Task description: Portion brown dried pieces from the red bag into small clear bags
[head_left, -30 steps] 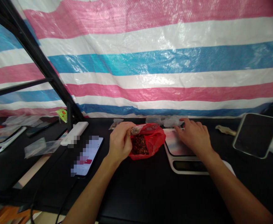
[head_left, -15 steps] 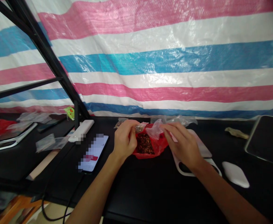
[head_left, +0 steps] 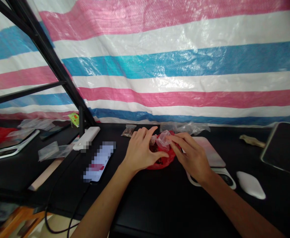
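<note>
A red plastic bag (head_left: 168, 160) lies on the black table with its mouth spread, dark brown bits inside it and partly covered by my hands. My left hand (head_left: 140, 148) is over its left side, thumb and index finger stretched apart with no grip on anything that I can see. Pinched in the fingertips of my right hand (head_left: 193, 155) is a small clear plastic bag (head_left: 163, 140), held just above the red bag. Whether anything is inside the clear bag cannot be made out.
A kitchen scale (head_left: 230, 178) with a flat silver plate (head_left: 210, 152) is on the right, beside a white mouse-shaped object (head_left: 251, 185) and a tablet-like panel (head_left: 283, 148). A phone (head_left: 100, 162) and a white power strip (head_left: 87, 138) lie left. A filled packet (head_left: 128, 131) and clear bags (head_left: 184, 127) lie behind.
My left hand has opened out of a pinch and swung right over the red bag. My right hand has shifted slightly left, still with the clear bag. A small filled packet behind is now uncovered.
</note>
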`<action>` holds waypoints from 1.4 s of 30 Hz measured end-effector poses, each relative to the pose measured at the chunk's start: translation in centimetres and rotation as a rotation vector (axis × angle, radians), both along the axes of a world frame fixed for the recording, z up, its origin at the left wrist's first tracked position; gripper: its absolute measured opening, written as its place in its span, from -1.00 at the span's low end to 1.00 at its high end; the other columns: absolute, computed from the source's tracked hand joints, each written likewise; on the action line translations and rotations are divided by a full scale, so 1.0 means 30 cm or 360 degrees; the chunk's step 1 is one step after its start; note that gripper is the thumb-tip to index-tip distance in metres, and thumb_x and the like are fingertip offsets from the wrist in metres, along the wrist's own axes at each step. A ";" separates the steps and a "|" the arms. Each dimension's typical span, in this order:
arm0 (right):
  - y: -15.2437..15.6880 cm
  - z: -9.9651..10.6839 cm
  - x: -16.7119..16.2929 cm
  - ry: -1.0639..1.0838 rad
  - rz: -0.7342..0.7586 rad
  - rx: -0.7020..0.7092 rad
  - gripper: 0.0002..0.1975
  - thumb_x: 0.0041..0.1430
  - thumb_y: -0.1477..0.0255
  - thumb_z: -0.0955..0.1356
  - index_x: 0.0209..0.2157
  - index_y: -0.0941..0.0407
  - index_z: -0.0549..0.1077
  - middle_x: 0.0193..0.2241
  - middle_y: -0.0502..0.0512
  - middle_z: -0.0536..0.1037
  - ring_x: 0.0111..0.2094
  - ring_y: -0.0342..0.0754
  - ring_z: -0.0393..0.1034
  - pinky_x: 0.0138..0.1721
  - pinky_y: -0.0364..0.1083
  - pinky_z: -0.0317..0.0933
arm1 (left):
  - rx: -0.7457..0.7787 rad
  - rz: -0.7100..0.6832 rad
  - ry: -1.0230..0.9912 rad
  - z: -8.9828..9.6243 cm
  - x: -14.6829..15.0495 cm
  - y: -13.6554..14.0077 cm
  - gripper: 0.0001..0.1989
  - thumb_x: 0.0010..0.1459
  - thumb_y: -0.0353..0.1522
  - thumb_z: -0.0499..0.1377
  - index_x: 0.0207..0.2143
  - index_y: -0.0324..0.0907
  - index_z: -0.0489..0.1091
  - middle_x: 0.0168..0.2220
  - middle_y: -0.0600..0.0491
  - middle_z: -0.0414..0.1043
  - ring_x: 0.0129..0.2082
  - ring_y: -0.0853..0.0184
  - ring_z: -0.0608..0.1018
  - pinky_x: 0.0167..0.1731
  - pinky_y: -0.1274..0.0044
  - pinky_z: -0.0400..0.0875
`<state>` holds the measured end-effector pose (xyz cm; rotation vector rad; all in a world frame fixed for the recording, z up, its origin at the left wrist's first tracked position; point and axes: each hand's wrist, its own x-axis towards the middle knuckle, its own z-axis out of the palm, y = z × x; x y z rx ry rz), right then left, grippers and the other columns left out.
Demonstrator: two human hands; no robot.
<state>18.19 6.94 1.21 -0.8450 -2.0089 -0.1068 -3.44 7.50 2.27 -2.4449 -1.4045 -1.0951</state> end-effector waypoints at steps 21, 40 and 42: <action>-0.007 0.033 -0.008 0.0364 -0.0183 0.0208 -0.67 0.30 0.62 0.39 0.01 -0.02 0.56 -0.13 0.09 0.68 -0.14 0.04 0.59 -0.03 0.06 0.50 | 0.0073 -0.0121 0.0129 0.026 -0.040 0.024 -0.66 0.18 -0.03 0.34 -0.36 -0.11 0.50 -0.35 0.06 0.44 -0.26 0.25 0.48 -0.17 0.33 0.23; 0.141 0.025 0.290 0.0107 -0.1391 -0.0076 -0.70 0.36 0.37 0.26 -0.07 0.11 0.60 -0.18 0.31 0.62 -0.20 0.24 0.50 -0.20 0.13 0.30 | 0.0079 -0.0112 -0.0699 0.030 -0.052 0.018 -0.76 0.44 -0.32 -0.02 -0.02 -0.15 0.40 -0.10 -0.06 0.43 -0.06 0.22 0.48 -0.02 0.37 0.37; 0.155 0.006 0.327 -0.0069 -0.1404 -0.0205 -0.67 0.32 0.40 0.25 -0.09 0.12 0.62 -0.17 0.33 0.61 -0.19 0.25 0.48 -0.21 0.13 0.29 | 0.0042 -0.0126 -0.0725 0.027 -0.045 0.020 -0.78 0.45 -0.33 -0.02 -0.09 -0.15 0.41 -0.13 -0.04 0.45 -0.10 0.24 0.50 -0.04 0.39 0.38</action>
